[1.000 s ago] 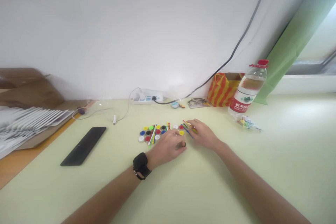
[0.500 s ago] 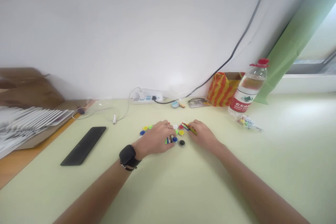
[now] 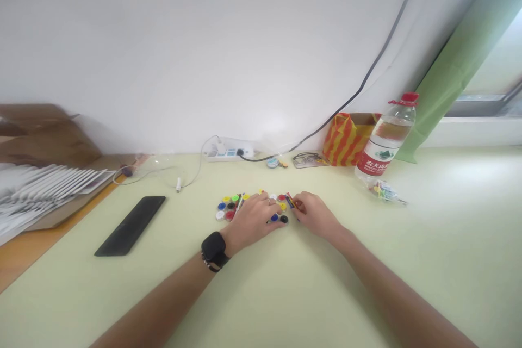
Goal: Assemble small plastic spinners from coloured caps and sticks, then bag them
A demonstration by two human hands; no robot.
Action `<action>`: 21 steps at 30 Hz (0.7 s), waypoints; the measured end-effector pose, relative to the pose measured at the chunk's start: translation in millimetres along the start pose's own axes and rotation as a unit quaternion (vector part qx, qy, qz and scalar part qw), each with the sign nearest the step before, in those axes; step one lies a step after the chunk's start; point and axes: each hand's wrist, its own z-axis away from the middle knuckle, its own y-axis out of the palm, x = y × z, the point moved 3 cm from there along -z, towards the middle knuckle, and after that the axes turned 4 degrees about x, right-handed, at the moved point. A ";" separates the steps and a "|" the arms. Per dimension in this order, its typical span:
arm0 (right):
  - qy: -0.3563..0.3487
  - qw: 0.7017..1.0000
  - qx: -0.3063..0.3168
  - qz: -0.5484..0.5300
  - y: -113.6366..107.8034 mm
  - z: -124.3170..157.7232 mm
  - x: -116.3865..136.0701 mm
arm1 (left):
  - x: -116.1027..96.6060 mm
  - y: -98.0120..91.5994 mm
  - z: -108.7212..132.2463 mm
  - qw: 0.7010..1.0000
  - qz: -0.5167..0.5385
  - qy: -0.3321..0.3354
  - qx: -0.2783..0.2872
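Observation:
A cluster of small coloured plastic discs (image 3: 230,206) and thin coloured sticks lies on the pale green table (image 3: 285,293). My left hand (image 3: 253,218), with a black watch on the wrist, rests over the right part of the cluster, its fingers curled down onto a blue disc (image 3: 275,217) beside a black disc (image 3: 284,219). My right hand (image 3: 315,214) is closed around a bundle of coloured sticks (image 3: 290,200) just right of the discs.
A black phone (image 3: 130,225) lies at the left. A power strip (image 3: 228,152) with cables, glasses (image 3: 306,159), a striped orange bag (image 3: 343,140) and a water bottle (image 3: 384,139) stand along the wall. A small bag of coloured pieces (image 3: 385,191) lies by the bottle. White sheets (image 3: 44,187) are stacked far left.
My left hand went left over the discs, then came back right to the blue and black discs. My right hand has kept the sticks and barely shifted.

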 end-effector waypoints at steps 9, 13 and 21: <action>-0.019 0.996 -0.003 -0.084 7.3 0.8 4.8 | 7.4 -5.7 0.0 0.999 -0.018 -0.019 0.021; -0.021 0.993 -0.016 -0.114 9.2 -0.9 3.3 | 6.7 -1.4 -0.7 0.999 -0.025 -0.020 0.012; 0.019 0.992 -0.020 -0.120 4.4 -0.4 3.0 | 4.7 -0.4 -0.5 0.999 -0.040 -0.025 0.008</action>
